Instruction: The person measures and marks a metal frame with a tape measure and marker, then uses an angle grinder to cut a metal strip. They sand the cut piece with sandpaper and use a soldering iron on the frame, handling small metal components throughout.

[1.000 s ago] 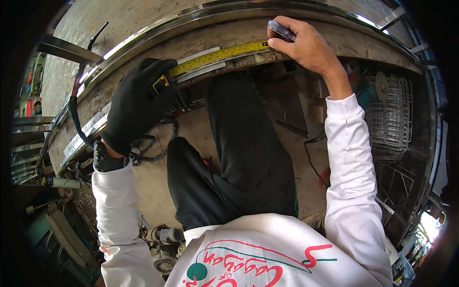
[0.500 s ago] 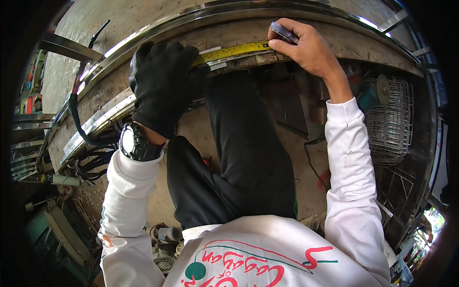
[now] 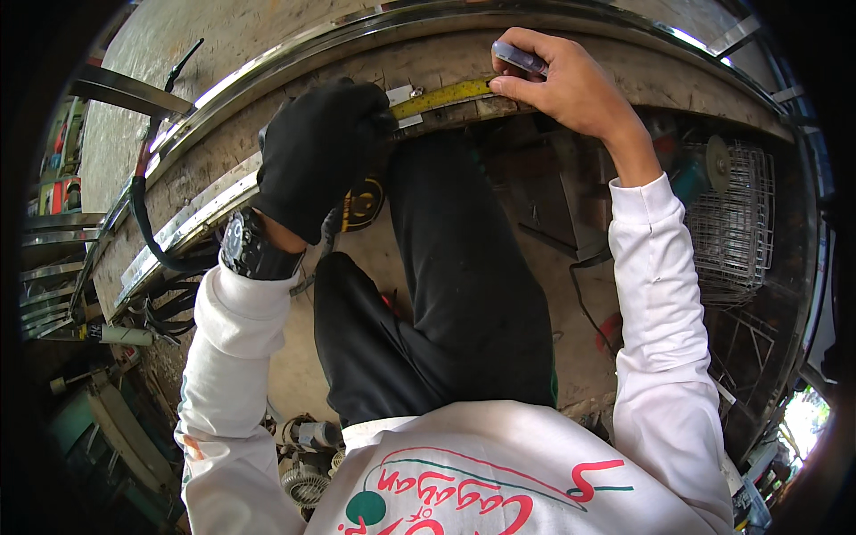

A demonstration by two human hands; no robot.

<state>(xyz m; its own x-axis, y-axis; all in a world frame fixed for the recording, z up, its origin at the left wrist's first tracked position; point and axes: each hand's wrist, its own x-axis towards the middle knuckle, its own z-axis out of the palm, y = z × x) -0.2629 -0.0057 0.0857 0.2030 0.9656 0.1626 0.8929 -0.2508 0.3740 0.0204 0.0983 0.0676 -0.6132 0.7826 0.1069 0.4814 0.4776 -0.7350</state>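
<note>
left hand [image 3: 323, 153] shifted right along yellow tape [image 3: 442, 97] — grip hidden, can't tell — right hand [image 3: 575, 87] holding pen-like tool [image 3: 519, 59]

Wire basket [image 3: 736, 236] and round disc [image 3: 717, 164] rightward, black cable [image 3: 140, 209] leftward.

A metalworking workshop: scuffed workbench [image 3: 437, 62], measuring tape [image 3: 446, 96], metal bars [image 3: 134, 90], disc grinder [image 3: 716, 167]

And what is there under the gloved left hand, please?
The yellow tape runs up to the left hand, and pale strips show on the wooden bench at either side. What lies directly beneath the hand is covered, so I cannot tell.
</note>
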